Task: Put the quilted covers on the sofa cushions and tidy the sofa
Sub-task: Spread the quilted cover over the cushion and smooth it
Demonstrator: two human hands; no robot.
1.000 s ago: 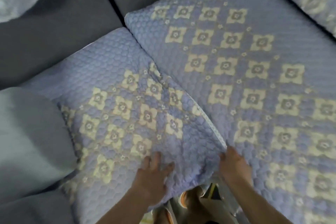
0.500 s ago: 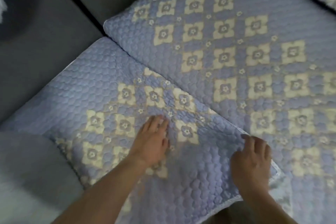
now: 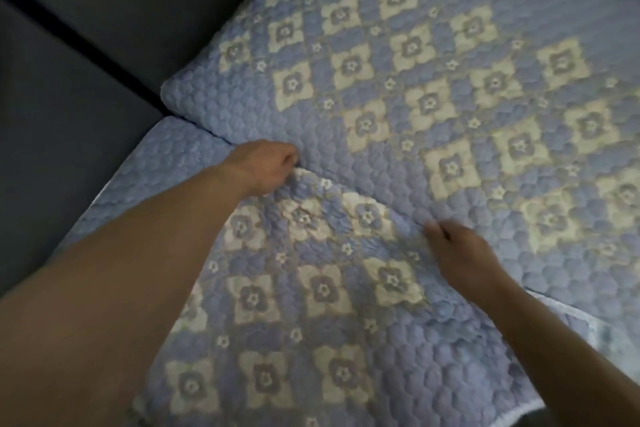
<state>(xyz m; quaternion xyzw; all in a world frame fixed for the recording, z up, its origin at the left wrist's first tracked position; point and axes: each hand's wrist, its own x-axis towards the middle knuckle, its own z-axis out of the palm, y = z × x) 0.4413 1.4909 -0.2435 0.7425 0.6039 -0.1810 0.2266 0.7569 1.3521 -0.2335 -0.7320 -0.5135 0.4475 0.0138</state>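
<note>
Near quilted cover [image 3: 311,305] lies on its seat cushion, edge meeting the neighbouring cover [image 3: 450,97]. Left hand [image 3: 265,166] and right hand [image 3: 460,250], fingers curled, pinch that edge, apparently tucking it into the seam.

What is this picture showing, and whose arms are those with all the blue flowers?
Those are a person's own arms. A camera worn on their head looks down, so you see what they see. The left hand and right hand are at the seam where two sofa cushions meet. The near cushion and the far cushion both wear blue quilted covers with cream flowers. The fingers look curled into the near cover's edge, as if tucking it in, though it is blurry. The dark sofa shows behind.
</note>
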